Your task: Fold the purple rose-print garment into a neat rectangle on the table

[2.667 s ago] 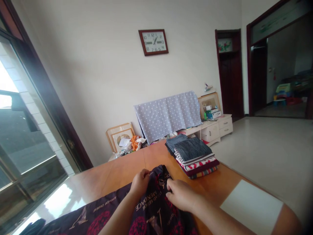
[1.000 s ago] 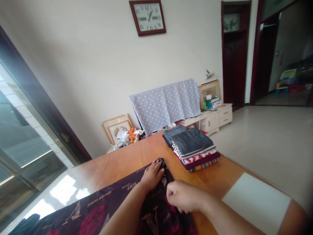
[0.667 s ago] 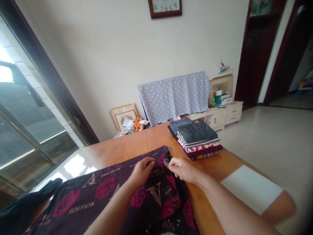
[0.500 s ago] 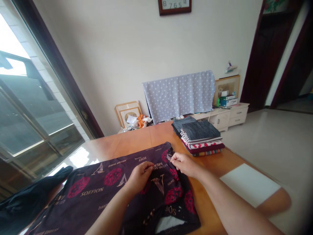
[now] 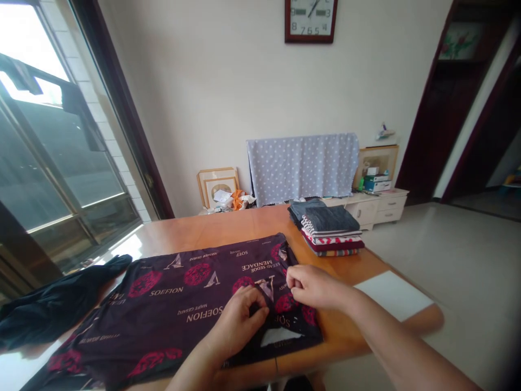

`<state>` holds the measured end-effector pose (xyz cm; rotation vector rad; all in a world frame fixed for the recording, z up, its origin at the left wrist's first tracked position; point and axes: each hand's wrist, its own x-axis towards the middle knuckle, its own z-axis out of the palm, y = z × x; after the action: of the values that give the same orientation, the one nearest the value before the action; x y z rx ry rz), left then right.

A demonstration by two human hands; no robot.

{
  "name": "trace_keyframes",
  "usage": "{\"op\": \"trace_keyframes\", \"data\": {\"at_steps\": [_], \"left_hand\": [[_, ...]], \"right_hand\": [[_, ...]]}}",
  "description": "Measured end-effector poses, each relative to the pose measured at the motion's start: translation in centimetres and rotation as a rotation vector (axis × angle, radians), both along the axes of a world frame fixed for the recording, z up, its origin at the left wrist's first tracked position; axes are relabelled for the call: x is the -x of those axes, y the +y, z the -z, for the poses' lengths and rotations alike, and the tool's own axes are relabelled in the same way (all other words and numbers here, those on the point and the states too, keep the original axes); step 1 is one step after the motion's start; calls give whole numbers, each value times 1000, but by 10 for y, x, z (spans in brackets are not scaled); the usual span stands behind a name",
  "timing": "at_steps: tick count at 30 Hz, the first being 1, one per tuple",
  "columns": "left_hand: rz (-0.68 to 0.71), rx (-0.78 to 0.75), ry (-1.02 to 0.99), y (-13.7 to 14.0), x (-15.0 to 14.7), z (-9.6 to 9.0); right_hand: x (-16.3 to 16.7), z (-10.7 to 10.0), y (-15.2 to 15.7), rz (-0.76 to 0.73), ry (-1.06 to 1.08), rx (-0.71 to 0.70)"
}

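Observation:
A dark purple shirt (image 5: 163,315) with pink roses and pale lettering lies spread over the wooden table. Near its right end, my left hand (image 5: 240,320) is closed, thumb against fingers, gathering up a bit of the cloth. My right hand (image 5: 311,285) is closed on the shirt's right-hand edge, a little farther from me. Between my hands and the near table edge, an opening in the shirt shows a pale patch. The fingertips of both hands are partly hidden by the knuckles.
A stack of folded clothes (image 5: 331,228) stands on the table (image 5: 228,220) at the far right. Left of the shirt lies another dark garment (image 5: 52,304). A white sheet (image 5: 393,296) lies near the right edge. Beyond are a dotted cloth (image 5: 301,168) and a low cabinet (image 5: 391,209).
Both hands have come nearer to me along the shirt's right end, the right hand moving down its edge. The head view has turned and tilted slightly upward.

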<state>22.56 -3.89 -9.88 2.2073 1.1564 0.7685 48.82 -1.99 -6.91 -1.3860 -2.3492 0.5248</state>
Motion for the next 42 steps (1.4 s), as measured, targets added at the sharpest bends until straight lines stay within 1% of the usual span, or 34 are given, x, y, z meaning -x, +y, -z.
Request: {"op": "trace_keyframes", "data": {"at_steps": [3,4,6,9,12,14,16,18,19,21,22,24,27,29,31,34,36,39,42], "left_hand": [[7,-7,66,-18,1,2],[-7,-6,87,-22,1,4],[-43,-9,119,-24,2,8],[-87,-28,126,-20,2,14],[-120,-16,31,-14,1,19],[-159,69,-95,-11,1,20],[-190,233,-242,-9,1,21],[-181,390,-361,-8,2,21],[-165,440,-402,-8,2,21],[-136,473,-444,-9,3,19],[-127,464,-446,-10,3,18],[-84,400,-409,-14,3,15],[14,265,-234,-22,2,11],[37,218,-108,-27,1,10],[17,203,-56,-28,1,11],[-14,195,-97,-26,2,13],[-35,178,-129,-25,1,11],[-47,75,-105,-25,-8,7],[3,-57,-20,-24,-23,5]], "right_hand": [[-3,12,-19,-39,-38,109],[-2,16,-22,-37,-39,121],[-1,23,-23,0,-9,94],[3,31,-18,56,47,42],[7,35,-16,89,47,23],[9,36,-19,131,43,-11],[12,36,-26,182,47,-68],[15,35,-32,216,45,-129],[17,36,-33,220,43,-151],[17,37,-34,214,55,-163],[17,38,-32,212,82,-157],[14,42,-27,219,184,-136],[8,48,-17,248,340,-107],[3,53,-13,276,372,-97],[0,57,-13,321,370,-101],[-4,61,-22,398,369,-94],[-4,61,-32,425,350,-78],[-2,59,-46,408,267,-82],[1,56,-53,367,183,-90]]}}
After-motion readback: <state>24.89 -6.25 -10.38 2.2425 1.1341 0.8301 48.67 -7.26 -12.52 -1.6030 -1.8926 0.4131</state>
